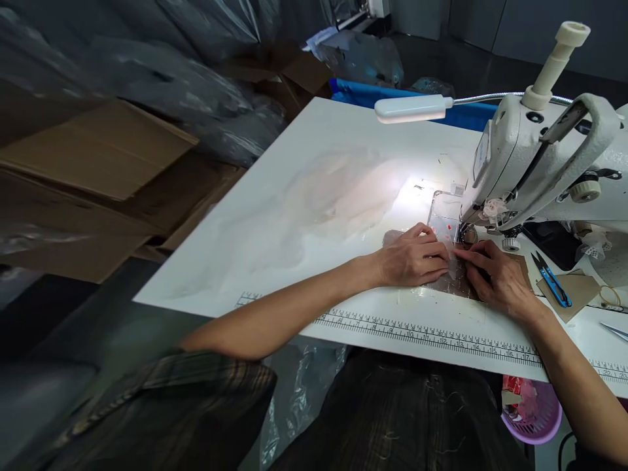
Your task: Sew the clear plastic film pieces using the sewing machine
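A white sewing machine (510, 157) stands at the right of the table, its needle and presser foot (462, 230) lowered close to my fingers. Left of the foot lies a small piece of sheer pale fabric (444, 227) with tiny red marks. My left hand (416, 256) presses on this fabric with bent, closed fingers. My right hand (498, 278) pinches the fabric's near edge just in front of the foot, thumb and forefinger together. Both hands' fingertips nearly meet. The exact layers between them are too small to make out.
Blue thread snips (552, 280) lie on brown card (572, 294) beside a black phone (552, 243). A lamp (415, 108) hangs over the white table (314, 196). A printed ruler (426, 335) follows its front edge; a purple basket (537, 418) is below. Cardboard boxes (93, 150) stand left.
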Demonstrator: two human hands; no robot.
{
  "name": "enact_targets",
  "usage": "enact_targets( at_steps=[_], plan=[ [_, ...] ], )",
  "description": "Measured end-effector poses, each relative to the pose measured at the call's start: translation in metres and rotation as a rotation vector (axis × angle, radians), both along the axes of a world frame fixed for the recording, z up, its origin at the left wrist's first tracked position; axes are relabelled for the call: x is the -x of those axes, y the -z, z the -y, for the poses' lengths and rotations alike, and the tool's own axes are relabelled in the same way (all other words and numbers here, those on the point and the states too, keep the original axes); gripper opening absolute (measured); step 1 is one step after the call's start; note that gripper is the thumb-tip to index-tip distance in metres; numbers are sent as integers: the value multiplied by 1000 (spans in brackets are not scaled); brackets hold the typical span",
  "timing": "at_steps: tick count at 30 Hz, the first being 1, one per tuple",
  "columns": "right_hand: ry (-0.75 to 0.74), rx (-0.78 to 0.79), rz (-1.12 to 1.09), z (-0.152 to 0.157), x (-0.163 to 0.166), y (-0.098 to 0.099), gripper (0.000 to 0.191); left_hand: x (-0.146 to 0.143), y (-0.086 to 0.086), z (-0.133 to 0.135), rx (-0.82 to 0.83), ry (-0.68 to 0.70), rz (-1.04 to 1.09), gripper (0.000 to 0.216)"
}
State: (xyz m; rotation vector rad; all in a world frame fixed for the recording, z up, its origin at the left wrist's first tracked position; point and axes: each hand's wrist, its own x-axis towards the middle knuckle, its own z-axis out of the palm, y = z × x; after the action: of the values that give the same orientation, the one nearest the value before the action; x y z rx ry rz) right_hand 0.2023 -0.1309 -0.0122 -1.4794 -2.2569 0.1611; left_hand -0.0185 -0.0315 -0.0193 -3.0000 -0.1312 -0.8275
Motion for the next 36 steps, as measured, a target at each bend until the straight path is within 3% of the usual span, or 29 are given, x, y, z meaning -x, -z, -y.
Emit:
enact_targets(
  at_steps=[13,19,29,32,36],
  plan=[
    [23,49,-22,2,2,0,39,1,4,-1,-42,14,48,18],
    [151,80,-254,3,-3,-3,36,0,4,1,-67,1,86,19],
    [284,43,-273,-1,-2,-2,32,-2,1,2,-17,-15,20,25],
    [262,36,-260,-1,-5,-5,32,-3,2,1,12,-19,-3,26],
    [57,16,-181,3,-3,-9,33,-3,2,1,33,-35,-33,23]
  ],
)
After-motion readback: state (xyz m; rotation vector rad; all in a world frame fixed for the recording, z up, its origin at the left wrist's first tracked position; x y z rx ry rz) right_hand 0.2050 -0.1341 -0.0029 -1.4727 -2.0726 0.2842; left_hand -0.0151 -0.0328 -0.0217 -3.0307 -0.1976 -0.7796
